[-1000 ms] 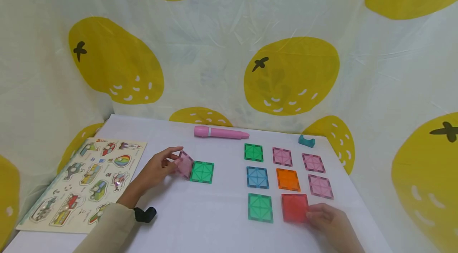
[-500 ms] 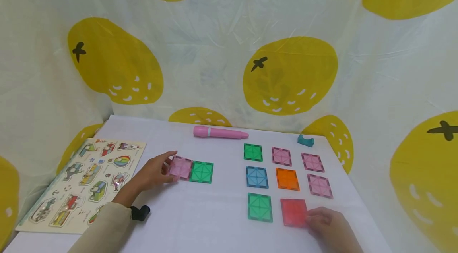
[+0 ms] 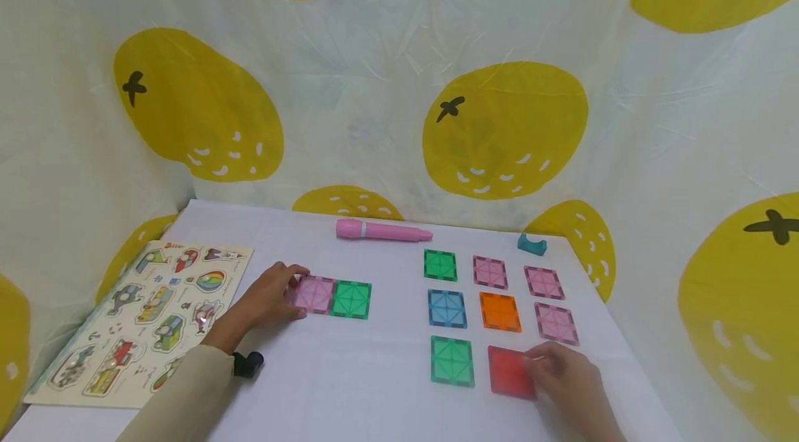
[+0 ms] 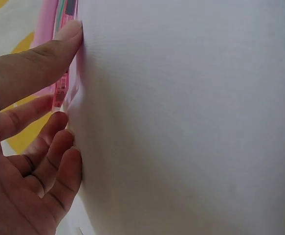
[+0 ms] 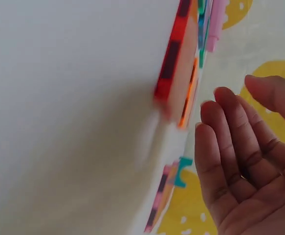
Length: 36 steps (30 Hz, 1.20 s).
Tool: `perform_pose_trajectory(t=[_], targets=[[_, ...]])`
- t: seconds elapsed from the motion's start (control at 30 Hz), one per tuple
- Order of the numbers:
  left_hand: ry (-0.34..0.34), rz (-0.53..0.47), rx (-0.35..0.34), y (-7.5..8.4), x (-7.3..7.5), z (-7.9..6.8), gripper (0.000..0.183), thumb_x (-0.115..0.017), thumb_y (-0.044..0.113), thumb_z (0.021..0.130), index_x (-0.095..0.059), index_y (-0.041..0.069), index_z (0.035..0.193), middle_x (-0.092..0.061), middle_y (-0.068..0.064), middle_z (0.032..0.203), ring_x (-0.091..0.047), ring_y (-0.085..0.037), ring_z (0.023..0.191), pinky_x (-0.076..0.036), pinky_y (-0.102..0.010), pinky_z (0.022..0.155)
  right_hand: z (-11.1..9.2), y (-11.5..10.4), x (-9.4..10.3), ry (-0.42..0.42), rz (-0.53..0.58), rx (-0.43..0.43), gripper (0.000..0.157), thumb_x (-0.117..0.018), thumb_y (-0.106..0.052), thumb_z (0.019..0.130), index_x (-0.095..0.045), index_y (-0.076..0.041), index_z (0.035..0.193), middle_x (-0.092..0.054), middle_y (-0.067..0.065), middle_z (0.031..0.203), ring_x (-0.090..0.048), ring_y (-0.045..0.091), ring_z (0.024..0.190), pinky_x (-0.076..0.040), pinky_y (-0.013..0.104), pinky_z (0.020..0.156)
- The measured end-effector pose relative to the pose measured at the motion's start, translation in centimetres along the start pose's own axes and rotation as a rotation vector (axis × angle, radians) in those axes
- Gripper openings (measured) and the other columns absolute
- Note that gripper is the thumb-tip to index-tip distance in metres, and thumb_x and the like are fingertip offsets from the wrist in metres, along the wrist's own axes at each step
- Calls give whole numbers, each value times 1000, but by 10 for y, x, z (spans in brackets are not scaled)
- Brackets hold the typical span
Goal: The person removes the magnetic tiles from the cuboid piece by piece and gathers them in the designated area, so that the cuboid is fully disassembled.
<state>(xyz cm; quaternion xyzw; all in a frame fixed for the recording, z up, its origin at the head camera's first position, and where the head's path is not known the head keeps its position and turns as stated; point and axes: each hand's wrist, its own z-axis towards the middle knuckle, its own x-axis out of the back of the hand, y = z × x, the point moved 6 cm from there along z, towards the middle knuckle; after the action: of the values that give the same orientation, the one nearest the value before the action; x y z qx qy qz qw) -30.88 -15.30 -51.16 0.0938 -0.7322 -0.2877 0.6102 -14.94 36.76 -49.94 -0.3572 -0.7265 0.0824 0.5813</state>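
Note:
My left hand [image 3: 273,296] holds a translucent pink magnetic tile [image 3: 314,295] by its left side, thumb at the near corner and fingers at the far one. The pink tile lies flat, edge to edge with a green magnetic tile [image 3: 351,300]. In the left wrist view the thumb [image 4: 49,56] presses along the pink tile's edge. Over at the right, my right hand [image 3: 568,376] is beside a red magnetic tile [image 3: 508,372], fingertips overlapping its right edge in the head view. The right wrist view shows the fingers loosely extended and apart from the red tile [image 5: 169,68].
Above the red tile lie an orange tile [image 3: 499,311], a blue tile [image 3: 447,309] and several pink and green ones. A pink pen-shaped toy [image 3: 383,230] and a teal curved piece [image 3: 532,245] are farther back. A picture puzzle board [image 3: 140,317] lies left.
My left hand has lowered the tilted pink tile flat against the green one. The red tile has moved slightly toward me, and my right hand's fingers have loosened from it.

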Motion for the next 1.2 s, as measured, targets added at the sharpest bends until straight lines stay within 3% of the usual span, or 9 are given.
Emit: perform_pose_trajectory(t=[0.4,0.6,0.8,0.93,1.2], targets=[[0,-8,11,-2,1,-1,76,-95,24,81,-60,16,148,-52,-13,125,-53,-23,101,-49,-36,85,5,-100,-22,57,102,323,24,-81,-27,96,-75,-19,118,-77,-6,104,-70,11,100,-62,30,94],[15,6,-47,4,6,-2,73,-94,22,82,-62,15,147,-54,-11,136,-58,-23,105,-54,-40,90,12,-149,-45,-12,121,488,35,-86,-28,92,-72,-22,123,-76,0,120,-71,21,111,-62,44,101],[11,16,-38,3,2,0,72,-93,24,83,-62,16,147,-55,-9,138,-58,-23,108,-57,-43,95,21,-193,-76,-147,114,564,51,-89,-29,88,-67,-27,134,-70,5,134,-66,30,122,-58,52,106],[16,8,-42,2,1,1,71,-93,24,84,-62,16,147,-55,-9,138,-58,-23,108,-58,-43,95,25,-216,-93,-227,100,598,61,-89,-31,87,-63,-23,141,-66,7,141,-63,31,127,-58,53,107],[18,-40,-29,2,1,0,67,-93,20,83,-64,16,144,-54,-8,137,-57,-23,107,-55,-40,90,34,-248,-120,-270,-75,671,76,-92,-37,83,-59,-17,148,-61,9,146,-59,31,131,-56,54,107]])
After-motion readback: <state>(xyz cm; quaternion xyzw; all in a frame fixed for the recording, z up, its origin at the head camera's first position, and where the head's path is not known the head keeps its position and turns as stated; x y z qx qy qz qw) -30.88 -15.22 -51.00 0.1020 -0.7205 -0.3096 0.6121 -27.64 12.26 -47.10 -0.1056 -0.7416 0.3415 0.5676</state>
